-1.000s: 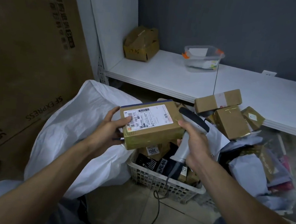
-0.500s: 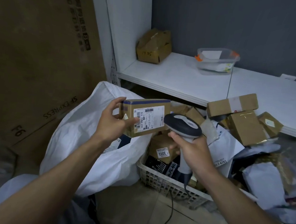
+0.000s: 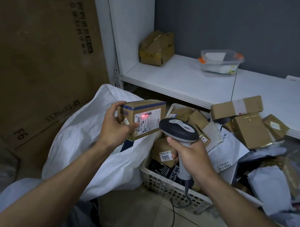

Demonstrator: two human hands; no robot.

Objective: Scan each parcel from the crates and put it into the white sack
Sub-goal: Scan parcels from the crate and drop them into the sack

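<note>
My left hand (image 3: 116,126) grips a small brown cardboard parcel (image 3: 145,117) with a white shipping label, held over the open mouth of the white sack (image 3: 85,143). A red scan line glows on the label's barcode. My right hand (image 3: 190,153) grips the handle of a grey and black barcode scanner (image 3: 178,130), its head just right of the parcel and pointing at it. Below the scanner stands a white plastic crate (image 3: 167,188) piled with brown boxes and grey mail bags.
A white shelf (image 3: 185,82) runs behind the crate, carrying a crumpled brown box (image 3: 157,49) and a clear plastic tub (image 3: 221,62). A tall cardboard carton (image 3: 37,56) stands at the left. The scanner cable (image 3: 171,223) trails over the tiled floor. More parcels lie at the right.
The parcel has moved left and away from me, over the sack. The scanner has turned onto the label, and a red scan line now shows there.
</note>
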